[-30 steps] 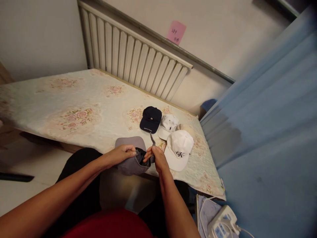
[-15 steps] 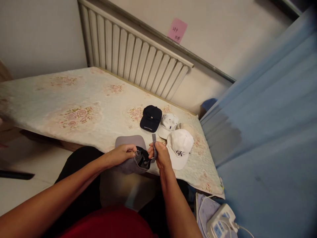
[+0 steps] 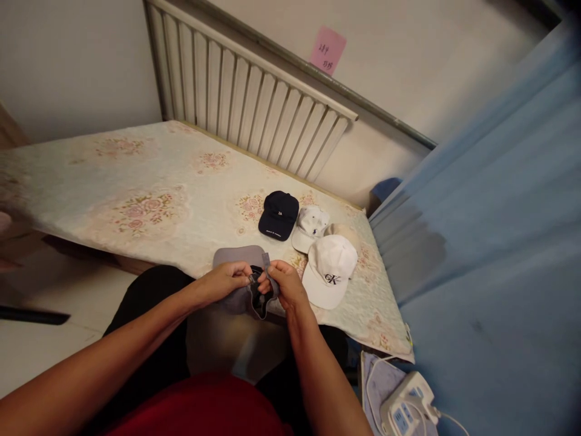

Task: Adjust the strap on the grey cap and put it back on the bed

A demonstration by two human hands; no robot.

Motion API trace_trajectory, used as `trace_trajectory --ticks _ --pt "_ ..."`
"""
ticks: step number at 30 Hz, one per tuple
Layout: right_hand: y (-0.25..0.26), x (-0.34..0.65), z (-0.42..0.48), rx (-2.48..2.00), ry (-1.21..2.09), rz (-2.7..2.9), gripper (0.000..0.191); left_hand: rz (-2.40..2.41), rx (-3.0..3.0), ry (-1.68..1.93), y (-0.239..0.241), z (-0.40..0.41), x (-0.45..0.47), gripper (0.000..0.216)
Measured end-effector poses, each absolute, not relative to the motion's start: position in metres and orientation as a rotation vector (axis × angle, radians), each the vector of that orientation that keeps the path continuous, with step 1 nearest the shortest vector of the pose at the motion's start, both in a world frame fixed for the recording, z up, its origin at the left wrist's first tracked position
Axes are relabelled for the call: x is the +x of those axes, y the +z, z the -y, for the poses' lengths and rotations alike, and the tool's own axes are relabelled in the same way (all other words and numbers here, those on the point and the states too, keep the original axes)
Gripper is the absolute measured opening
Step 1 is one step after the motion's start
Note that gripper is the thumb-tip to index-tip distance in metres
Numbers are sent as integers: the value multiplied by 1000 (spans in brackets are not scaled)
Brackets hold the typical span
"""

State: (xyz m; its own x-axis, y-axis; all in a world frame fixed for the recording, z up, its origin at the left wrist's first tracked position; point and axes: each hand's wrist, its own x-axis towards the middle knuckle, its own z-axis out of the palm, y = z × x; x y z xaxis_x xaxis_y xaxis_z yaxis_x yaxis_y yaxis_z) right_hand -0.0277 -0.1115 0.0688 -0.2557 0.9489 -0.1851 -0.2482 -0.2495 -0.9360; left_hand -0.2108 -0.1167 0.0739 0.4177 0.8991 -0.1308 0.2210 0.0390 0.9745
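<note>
A grey baseball cap point(image 3: 239, 255) is held at the bed's front edge, its brim pointing away from me and its dark inside partly showing. My left hand point(image 3: 227, 280) is closed on the left side of the cap's back opening. The fingers of my right hand point(image 3: 284, 281) pinch the cap's back strap point(image 3: 266, 261), whose free end sticks up. Both hands are close together. Just beyond them lie a black cap point(image 3: 278, 215), a small white cap point(image 3: 311, 225) with a dark emblem, and a white cap point(image 3: 333, 266) with black letters, overlapping a beige cap point(image 3: 345, 231).
The caps rest on a bed point(image 3: 181, 175) with a floral cover. A radiator point(image 3: 254, 91) stands behind it, and a blue curtain point(image 3: 490, 212) hangs on the right. At lower right, a power strip point(image 3: 408, 406) with cables sits on a small surface.
My right hand has moved left, bringing the strap toward my left hand and the other side of the cap's back opening. The other caps have stayed in place.
</note>
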Motion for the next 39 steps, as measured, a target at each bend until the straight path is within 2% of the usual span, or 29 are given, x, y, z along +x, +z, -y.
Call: trace_trajectory --ticks 11,24,28,33,39 --pt "70 -40 120 -1075 1676 1075 16 -964 1442 859 63 119 -210 17" --pt "67 -44 123 -1089 1663 1071 19 -1109 1492 890 58 125 -209 20" --pt "63 -46 123 -1039 1686 967 20 -1092 1557 911 63 131 -206 16" --pt "62 -49 125 -1078 1644 930 18 -1240 1640 1019 61 136 -203 24" --pt "62 -49 126 -1094 1652 928 20 -1348 1965 1028 54 142 -204 18"
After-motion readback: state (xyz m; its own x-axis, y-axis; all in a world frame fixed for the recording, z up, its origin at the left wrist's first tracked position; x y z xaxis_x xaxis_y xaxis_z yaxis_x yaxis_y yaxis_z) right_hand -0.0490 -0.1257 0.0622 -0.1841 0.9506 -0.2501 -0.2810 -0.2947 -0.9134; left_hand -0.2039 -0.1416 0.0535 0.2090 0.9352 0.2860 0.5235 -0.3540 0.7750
